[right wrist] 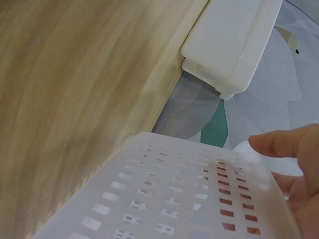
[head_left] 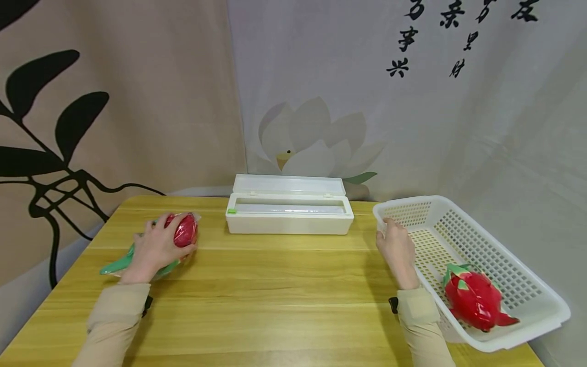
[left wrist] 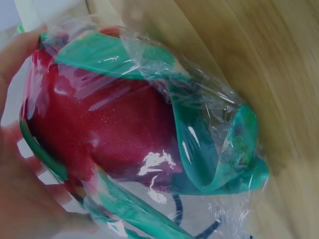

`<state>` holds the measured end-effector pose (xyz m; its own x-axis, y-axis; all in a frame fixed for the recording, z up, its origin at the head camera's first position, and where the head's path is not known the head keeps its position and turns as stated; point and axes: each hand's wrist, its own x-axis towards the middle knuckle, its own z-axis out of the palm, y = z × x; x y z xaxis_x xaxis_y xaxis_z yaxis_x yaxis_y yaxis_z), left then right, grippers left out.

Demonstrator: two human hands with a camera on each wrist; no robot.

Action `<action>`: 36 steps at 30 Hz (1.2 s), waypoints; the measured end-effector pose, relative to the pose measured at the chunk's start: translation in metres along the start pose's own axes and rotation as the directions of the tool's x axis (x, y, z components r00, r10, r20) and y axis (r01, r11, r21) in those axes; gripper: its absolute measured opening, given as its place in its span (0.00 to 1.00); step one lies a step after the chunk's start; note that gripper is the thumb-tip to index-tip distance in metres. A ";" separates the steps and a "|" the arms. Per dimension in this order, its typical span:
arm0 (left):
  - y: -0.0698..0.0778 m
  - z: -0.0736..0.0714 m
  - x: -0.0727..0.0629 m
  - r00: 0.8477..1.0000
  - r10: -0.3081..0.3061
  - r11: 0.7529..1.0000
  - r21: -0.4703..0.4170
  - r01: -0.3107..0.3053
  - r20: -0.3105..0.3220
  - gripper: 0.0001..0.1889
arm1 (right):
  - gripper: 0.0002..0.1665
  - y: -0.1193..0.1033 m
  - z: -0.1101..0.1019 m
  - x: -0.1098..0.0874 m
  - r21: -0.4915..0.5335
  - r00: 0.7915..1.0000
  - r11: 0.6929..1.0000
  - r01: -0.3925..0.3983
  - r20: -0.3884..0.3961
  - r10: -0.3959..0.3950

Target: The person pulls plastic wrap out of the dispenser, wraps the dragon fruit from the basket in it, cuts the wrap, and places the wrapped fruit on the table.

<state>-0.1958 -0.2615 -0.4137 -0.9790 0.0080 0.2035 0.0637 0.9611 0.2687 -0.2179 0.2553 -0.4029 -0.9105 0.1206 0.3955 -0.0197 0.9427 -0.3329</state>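
Note:
At the table's left side my left hand (head_left: 158,250) grips a red dragon fruit (head_left: 186,232) with green leaf tips, covered in clear plastic film. The left wrist view shows the crinkled film over the fruit (left wrist: 114,119), with the thumb and fingers round one end. On the right, my right hand (head_left: 396,250) holds the near-left rim of a white perforated basket (head_left: 495,265). In the right wrist view, the thumb is above the rim and fingers show through the slots of the basket wall (right wrist: 169,199). Another red dragon fruit (head_left: 474,300) lies inside the basket.
A white cling film box (head_left: 289,224) stands at the back middle of the wooden table (head_left: 284,295), its lid raised and a roll inside. Behind the table hangs a printed curtain (head_left: 312,61). The basket reaches the table's right edge.

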 end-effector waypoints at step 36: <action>-0.007 -0.014 -0.008 0.982 -0.170 0.985 0.031 0.172 -0.080 0.44 | 0.26 -0.004 0.001 0.003 0.025 0.999 0.999 -0.038 -0.031 0.039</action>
<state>-0.1863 -0.2723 -0.4045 -0.9569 -0.1773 0.2301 -0.1120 0.9561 0.2709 -0.2211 0.2518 -0.4009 -0.8974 0.1670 0.4085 0.0048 0.9293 -0.3693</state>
